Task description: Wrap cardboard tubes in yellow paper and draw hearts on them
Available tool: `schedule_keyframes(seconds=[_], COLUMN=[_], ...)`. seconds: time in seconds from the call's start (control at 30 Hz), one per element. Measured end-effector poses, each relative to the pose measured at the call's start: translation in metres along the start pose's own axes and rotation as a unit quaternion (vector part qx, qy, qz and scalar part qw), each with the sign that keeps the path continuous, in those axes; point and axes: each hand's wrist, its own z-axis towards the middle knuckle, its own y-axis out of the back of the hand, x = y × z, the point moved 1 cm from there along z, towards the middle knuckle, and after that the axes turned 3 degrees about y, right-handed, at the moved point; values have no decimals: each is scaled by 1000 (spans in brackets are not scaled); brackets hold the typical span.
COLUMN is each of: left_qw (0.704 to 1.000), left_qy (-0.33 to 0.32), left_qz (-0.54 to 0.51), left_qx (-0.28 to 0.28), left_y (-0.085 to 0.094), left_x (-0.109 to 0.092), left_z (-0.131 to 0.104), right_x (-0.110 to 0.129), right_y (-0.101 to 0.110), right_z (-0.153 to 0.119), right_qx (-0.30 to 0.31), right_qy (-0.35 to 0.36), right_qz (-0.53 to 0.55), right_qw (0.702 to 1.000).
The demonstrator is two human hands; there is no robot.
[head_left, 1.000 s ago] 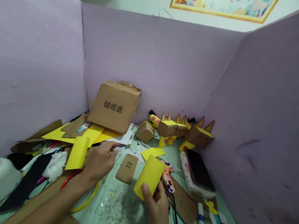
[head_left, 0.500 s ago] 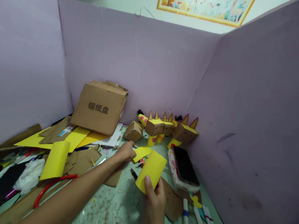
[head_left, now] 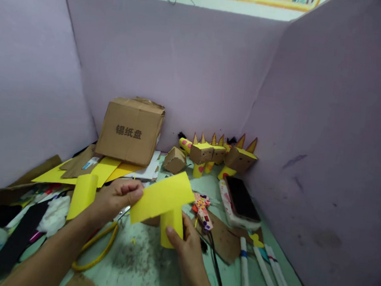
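Near the middle of the view, my left hand [head_left: 121, 197] pinches the left end of a flat yellow paper strip [head_left: 160, 196]. Its right part overlaps the top of a yellow paper tube [head_left: 171, 229], which my right hand [head_left: 189, 246] grips with the thumb in front. Whether strip and tube touch, I cannot tell. A second yellow paper tube [head_left: 82, 195] stands to the left, behind my left forearm. Just right of my right hand lies a colourful patterned glue gun [head_left: 204, 212] with a black cord. Yellow-handled scissors [head_left: 99, 246] rest below my left wrist.
A cardboard box [head_left: 129, 132] leans at the back left on paper sheets. Several horned cardboard animal figures [head_left: 206, 153] stand at the back right beside a small cardboard piece [head_left: 175, 160]. A phone [head_left: 241, 198] lies on a white pack; markers [head_left: 244, 274] lie front right. Purple panels enclose the table.
My left hand has lifted the yellow strip from the table and brought it nearer, over the tube. My right hand has moved slightly left with the tube. The glue gun now shows clearly.
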Motion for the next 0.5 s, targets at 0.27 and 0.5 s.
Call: schedule_keyframes(seconds=[0.27,0.5], left_qw=[987,981], left_qy=[20,-38], left_qz=[153,187], left_qx=[54,30], left_y=[-14,-24], left_x=[17,16], left_z=[-21,-23], right_x=[8,6], right_y=[-15,-16], right_z=[-14,-17], right_qx=[80,104], right_qy=[-31,-103], right_qz=[-7,49], right_qw=[996,988])
